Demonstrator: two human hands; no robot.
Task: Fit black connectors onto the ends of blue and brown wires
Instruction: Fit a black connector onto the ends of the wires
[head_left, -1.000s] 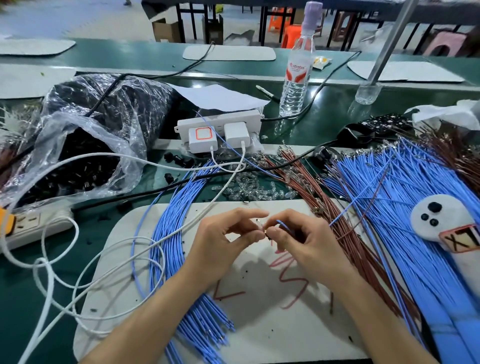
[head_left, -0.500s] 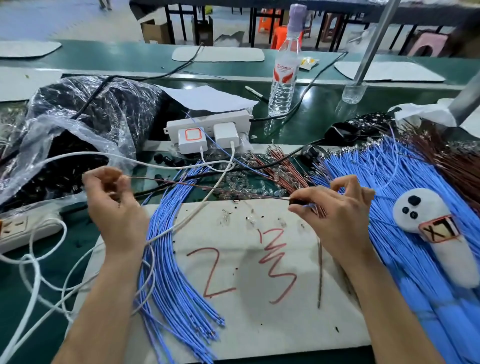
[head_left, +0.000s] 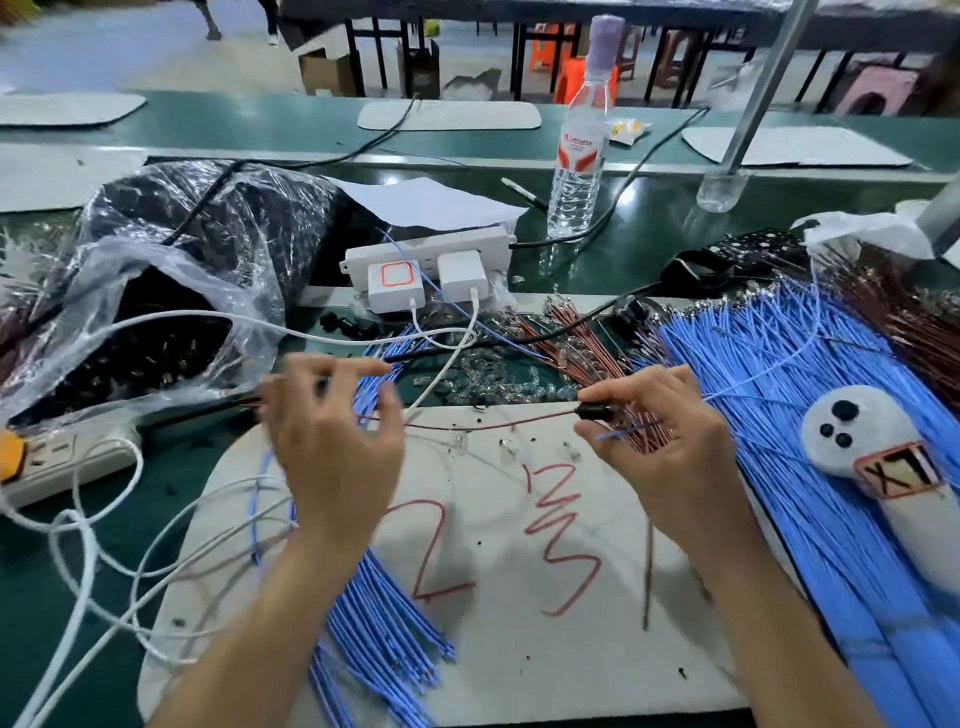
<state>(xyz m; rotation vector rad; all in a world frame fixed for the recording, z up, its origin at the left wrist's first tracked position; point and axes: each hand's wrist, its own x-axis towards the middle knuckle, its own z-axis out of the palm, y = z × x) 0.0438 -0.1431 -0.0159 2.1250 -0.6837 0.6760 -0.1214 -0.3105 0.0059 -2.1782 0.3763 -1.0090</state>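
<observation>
Green bench (head_left: 649, 223) carries a white mat (head_left: 519, 649) marked 2 and 3. Over the mat's far edge the right hand (head_left: 670, 457) pinches a small black connector (head_left: 595, 411). A thin brown wire (head_left: 493, 426) runs from it toward the left hand (head_left: 332, 452), too blurred to tell gripping from loose. This 1 looks fitted; with heaps of blue wires (head_left: 779, 415) and brown wires (head_left: 904, 322) at right, most is likely left.

An assembly workshop: a long green table (head_left: 649, 244) carries a white work mat (head_left: 519, 649). Heaped blue wires (head_left: 779, 389) and brown wires (head_left: 909, 312) lie to its right, a plastic bag (head_left: 182, 270) of black connectors (head_left: 145, 353) to its left, a power strip (head_left: 426, 254) behind it, and more mats (head_left: 449, 115) and stools (head_left: 576, 73) beyond.
</observation>
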